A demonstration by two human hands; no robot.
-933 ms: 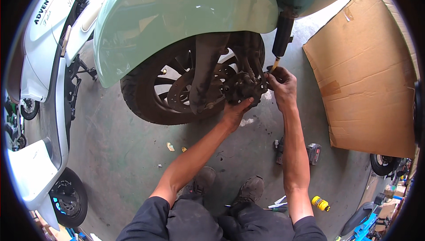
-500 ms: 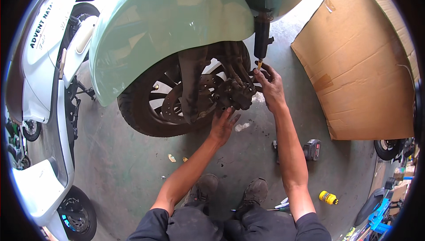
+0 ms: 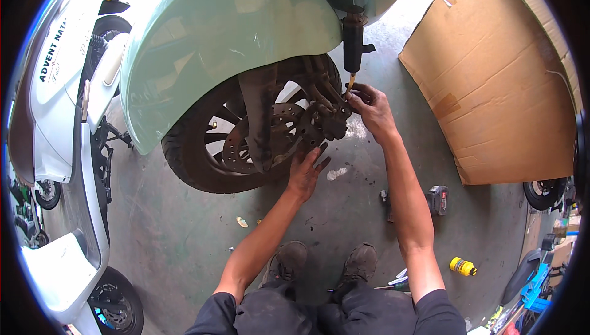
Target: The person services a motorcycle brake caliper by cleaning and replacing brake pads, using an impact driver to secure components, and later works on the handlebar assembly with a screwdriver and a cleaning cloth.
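Observation:
A mint-green fender [image 3: 203,40] arches over a black front wheel [image 3: 190,169] with a perforated brake disc [image 3: 243,150]. My left hand [image 3: 305,172] is just under the dark brake caliper [image 3: 332,123], fingers spread, fingertips at its lower edge. My right hand [image 3: 375,114] is at the caliper's upper right, thumb and fingers closed on a thin yellowish rod [image 3: 351,80] hanging from a black cylinder [image 3: 352,43]. The caliper hangs beside the disc; its back is hidden.
A large cardboard sheet [image 3: 491,83] stands at right. A white scooter [image 3: 67,138] stands at left. On the concrete floor lie a cordless power tool [image 3: 436,201], a yellow bottle [image 3: 461,266] and small scraps [image 3: 241,221], near my shoes [image 3: 359,260].
My left hand has slid down off the caliper's front to below it, fingers now apart. My right hand stays at the rod. The view has shifted, putting the motorcycle farther left.

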